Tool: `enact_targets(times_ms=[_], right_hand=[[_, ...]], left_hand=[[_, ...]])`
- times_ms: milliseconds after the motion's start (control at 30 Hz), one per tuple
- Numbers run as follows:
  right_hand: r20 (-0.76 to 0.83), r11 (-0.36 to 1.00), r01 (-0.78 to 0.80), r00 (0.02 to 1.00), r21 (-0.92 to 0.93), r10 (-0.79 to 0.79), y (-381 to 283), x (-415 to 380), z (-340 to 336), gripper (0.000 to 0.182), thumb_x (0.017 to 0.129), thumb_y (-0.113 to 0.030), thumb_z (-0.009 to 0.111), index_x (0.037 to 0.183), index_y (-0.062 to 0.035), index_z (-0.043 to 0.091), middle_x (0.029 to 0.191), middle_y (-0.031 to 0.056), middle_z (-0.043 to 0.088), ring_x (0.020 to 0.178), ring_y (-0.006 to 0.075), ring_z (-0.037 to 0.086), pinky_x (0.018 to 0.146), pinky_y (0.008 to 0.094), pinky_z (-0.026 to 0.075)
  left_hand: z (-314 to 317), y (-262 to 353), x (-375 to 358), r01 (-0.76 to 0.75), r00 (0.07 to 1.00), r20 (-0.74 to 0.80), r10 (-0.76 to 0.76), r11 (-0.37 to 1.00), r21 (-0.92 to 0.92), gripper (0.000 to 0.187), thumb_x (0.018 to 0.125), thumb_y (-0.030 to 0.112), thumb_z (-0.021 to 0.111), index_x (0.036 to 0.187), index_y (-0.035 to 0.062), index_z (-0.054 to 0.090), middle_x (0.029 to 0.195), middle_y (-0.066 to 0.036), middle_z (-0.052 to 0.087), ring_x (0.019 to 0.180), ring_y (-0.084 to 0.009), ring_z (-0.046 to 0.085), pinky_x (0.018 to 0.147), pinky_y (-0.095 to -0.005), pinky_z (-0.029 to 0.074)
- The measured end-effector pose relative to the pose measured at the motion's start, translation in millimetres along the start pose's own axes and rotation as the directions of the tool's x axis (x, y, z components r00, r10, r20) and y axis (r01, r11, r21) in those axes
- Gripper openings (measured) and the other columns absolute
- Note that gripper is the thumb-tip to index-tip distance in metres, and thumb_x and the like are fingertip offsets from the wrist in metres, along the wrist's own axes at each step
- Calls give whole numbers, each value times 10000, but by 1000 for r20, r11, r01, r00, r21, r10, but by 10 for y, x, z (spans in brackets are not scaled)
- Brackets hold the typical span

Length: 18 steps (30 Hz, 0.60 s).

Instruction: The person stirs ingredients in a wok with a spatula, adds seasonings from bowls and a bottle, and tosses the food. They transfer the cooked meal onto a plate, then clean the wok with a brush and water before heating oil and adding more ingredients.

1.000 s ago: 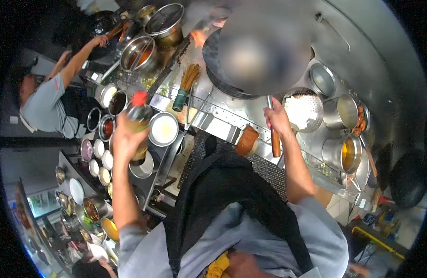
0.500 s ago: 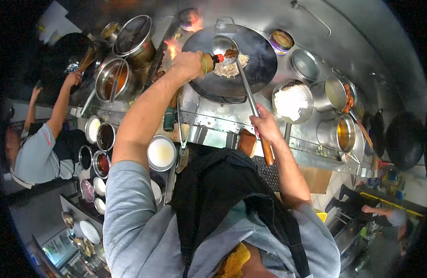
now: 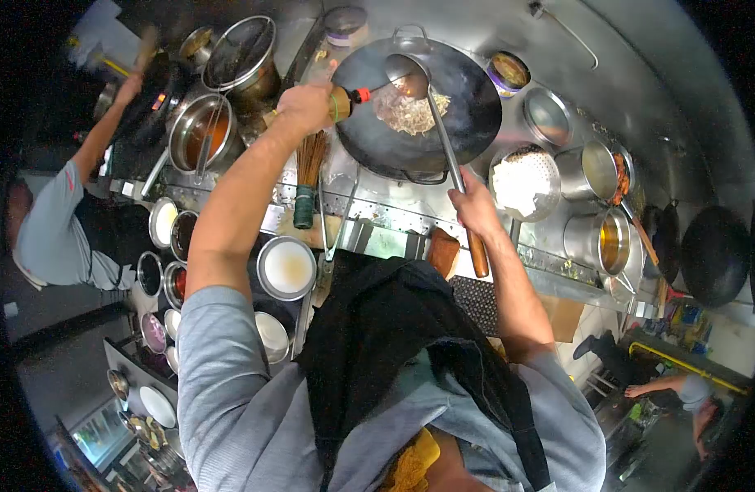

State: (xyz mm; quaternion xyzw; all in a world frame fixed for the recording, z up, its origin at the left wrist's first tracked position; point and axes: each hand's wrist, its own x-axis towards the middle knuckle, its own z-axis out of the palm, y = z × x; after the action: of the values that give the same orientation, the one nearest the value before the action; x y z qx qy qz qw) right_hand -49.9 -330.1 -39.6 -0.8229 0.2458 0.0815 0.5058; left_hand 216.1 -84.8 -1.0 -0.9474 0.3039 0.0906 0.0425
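Observation:
My left hand [image 3: 306,108] is closed around a bottle [image 3: 340,104] with a red cap, tilted sideways, and a thin dark stream runs from its mouth towards the ladle bowl. In my right hand [image 3: 476,205] is the wooden handle of a long metal ladle [image 3: 447,143]. The ladle's bowl hangs over a large black wok [image 3: 468,115], with some brownish liquid in it. Pale shredded food [image 3: 414,115] lies in the wok below the bowl, and steam rises there.
A perforated strainer with white food [image 3: 521,182] sits right of the wok, near metal pots [image 3: 586,170]. Below my left forearm are a bamboo brush [image 3: 308,164] and a white-filled bowl [image 3: 287,267]. A co-worker [image 3: 66,225] stands far left; another person [image 3: 681,389] is lower right.
The bottle has moved left, away from the ladle bowl, and a stream now shows between them. The flames beside the wok have shrunk. The co-worker's raised arm has shifted up.

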Motion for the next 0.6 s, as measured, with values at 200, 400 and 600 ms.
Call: enact_targets(times_ms=[200,400,600], right_hand=[[-17,989,-7,1000,-148,5,-54,32,-89,540,883,-130,604,1400,-69,460,851,192,671,648,287,665,638,398,531],[-34,973,96,994,-212,-105,236,130,-164,545,876,-141,616,1395,-74,465,1096,279,652,1050,435,628,917,448,485],[24,967,131,991,-218,-129,384,284,-272,543,870,-163,615,1386,-74,477,1091,277,654,1036,438,631,901,457,491]], left_hand=[[67,-118,-8,71,997,2,-71,997,31,567,715,295,803,1196,112,565,1012,-162,708,941,-347,691,812,-466,552],[-73,16,-347,120,988,89,-125,991,67,570,728,293,817,1208,118,564,1062,-137,707,989,-336,685,826,-446,552],[-54,120,-707,217,974,64,-218,976,25,590,723,338,827,1184,87,557,1057,-155,702,1004,-339,679,828,-455,550]])
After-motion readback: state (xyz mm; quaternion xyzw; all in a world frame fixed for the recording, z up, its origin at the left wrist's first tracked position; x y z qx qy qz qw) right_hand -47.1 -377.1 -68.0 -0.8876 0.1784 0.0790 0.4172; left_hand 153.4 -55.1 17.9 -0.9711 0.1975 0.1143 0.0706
